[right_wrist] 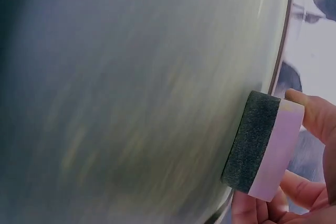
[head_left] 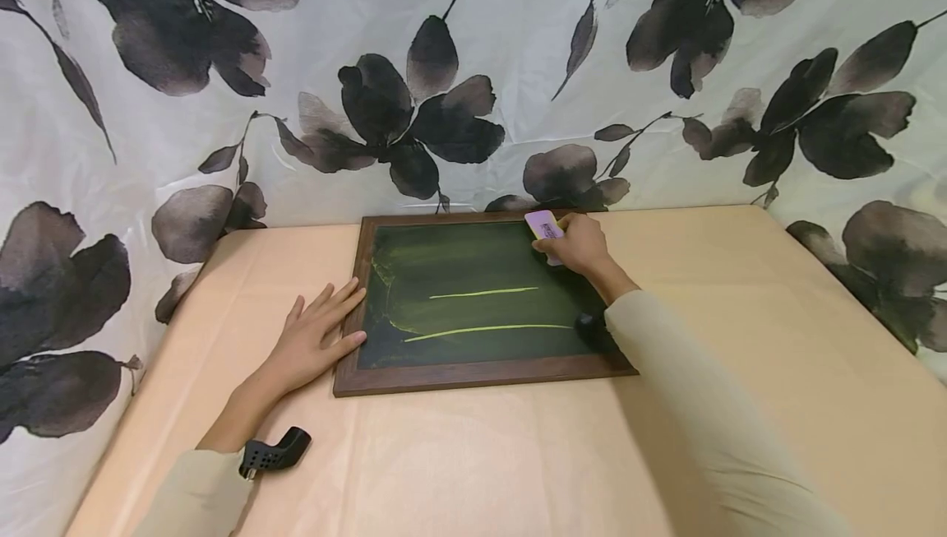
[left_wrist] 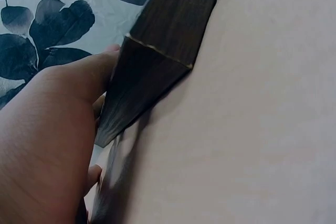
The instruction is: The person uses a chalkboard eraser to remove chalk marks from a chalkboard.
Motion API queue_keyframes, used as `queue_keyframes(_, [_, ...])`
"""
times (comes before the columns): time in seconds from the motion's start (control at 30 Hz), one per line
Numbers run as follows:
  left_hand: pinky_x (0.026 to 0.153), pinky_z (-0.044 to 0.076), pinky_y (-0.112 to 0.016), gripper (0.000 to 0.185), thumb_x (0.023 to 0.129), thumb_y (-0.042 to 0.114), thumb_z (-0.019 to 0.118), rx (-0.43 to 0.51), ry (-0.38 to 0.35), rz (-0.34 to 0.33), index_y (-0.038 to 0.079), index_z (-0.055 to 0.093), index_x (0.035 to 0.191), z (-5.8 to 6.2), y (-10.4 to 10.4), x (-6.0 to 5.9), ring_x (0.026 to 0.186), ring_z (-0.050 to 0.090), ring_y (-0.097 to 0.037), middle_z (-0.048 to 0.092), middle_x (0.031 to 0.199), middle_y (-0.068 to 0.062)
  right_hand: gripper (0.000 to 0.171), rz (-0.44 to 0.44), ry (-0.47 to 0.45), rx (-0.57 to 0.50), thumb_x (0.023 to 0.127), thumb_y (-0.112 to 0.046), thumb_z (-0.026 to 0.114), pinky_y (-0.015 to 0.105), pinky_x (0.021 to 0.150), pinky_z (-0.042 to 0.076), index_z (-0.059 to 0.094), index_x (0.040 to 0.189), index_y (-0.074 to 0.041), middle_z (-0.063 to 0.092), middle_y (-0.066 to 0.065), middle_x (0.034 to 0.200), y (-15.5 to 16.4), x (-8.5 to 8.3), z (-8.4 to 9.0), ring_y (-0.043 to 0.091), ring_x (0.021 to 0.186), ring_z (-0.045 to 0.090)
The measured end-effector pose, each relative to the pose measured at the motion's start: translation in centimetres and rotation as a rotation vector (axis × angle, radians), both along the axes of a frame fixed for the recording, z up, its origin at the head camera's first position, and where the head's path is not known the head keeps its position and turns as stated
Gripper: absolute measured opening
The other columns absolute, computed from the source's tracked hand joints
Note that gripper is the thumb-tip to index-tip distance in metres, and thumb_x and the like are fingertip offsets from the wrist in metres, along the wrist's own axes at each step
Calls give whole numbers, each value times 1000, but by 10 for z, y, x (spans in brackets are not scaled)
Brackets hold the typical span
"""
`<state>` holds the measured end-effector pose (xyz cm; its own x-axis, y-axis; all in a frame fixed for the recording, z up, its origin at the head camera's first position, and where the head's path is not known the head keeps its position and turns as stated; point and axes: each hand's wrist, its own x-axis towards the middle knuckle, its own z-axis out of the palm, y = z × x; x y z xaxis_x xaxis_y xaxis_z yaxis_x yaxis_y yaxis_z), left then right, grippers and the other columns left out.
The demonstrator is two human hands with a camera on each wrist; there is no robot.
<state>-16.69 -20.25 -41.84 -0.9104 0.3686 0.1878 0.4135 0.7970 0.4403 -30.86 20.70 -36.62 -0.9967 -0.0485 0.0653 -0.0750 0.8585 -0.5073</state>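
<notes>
A framed chalkboard (head_left: 473, 266) lies on the table, with two yellow chalk lines (head_left: 484, 293) across its middle and lower part and faint yellow smears above them. My right hand (head_left: 580, 245) grips a board eraser (head_left: 543, 224) at the upper right of the board. In the right wrist view the eraser (right_wrist: 262, 145) shows a lilac back and a dark felt side facing the board surface (right_wrist: 131, 103). My left hand (head_left: 318, 340) rests spread against the left side of the brown wooden frame (head_left: 346, 368), fingers straight; the left wrist view shows the frame's corner (left_wrist: 157, 51) beside that hand.
A peach cloth covers the table (head_left: 473, 455) around the board. Behind it hangs a white curtain (head_left: 533, 142) with dark flowers. A black wrist device (head_left: 274, 453) sits on the left wrist, and another dark device (head_left: 592, 330) overlaps the board's lower right.
</notes>
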Motion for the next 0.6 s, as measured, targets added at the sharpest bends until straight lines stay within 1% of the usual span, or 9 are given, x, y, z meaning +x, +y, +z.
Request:
queue_keyframes(0.1, [106,-1,-66,67,93,46,57,2,1,2,17,35,150,-2,0,0,142,15,-39,23,157,-5,38,7,6,20,80,-37,74,33,55,43,69,85,1,64,11,78,-12,-2,-1,26,70,58])
queue_keyframes(0.2, [106,-1,-67,67,94,45,57,1,10,0,16,36,150,-2,-1,0,142,15,-40,23,157,-5,38,0,17,46,79,-38,74,33,56,43,67,83,0,64,11,78,-20,-2,-1,26,70,57])
queue_keyframes(0.33, [105,0,-68,66,94,45,57,-5,24,-6,15,37,150,-1,-2,0,141,17,-41,25,156,-6,38,-5,25,54,79,-37,75,33,57,43,67,84,0,64,12,79,-28,0,-3,26,71,58])
queue_keyframes(0.47, [105,1,-68,66,94,44,57,-7,27,-12,15,37,150,-2,-3,-1,141,17,-40,25,156,-6,36,31,29,45,80,-35,74,35,57,46,68,86,0,66,12,79,-40,4,-3,27,71,60])
queue_keyframes(0.6, [106,0,-68,66,94,45,56,-3,22,-16,15,36,150,-1,-4,0,142,16,-40,24,156,-6,39,71,35,66,81,-35,73,40,63,48,68,95,1,63,14,83,-59,8,1,29,77,59])
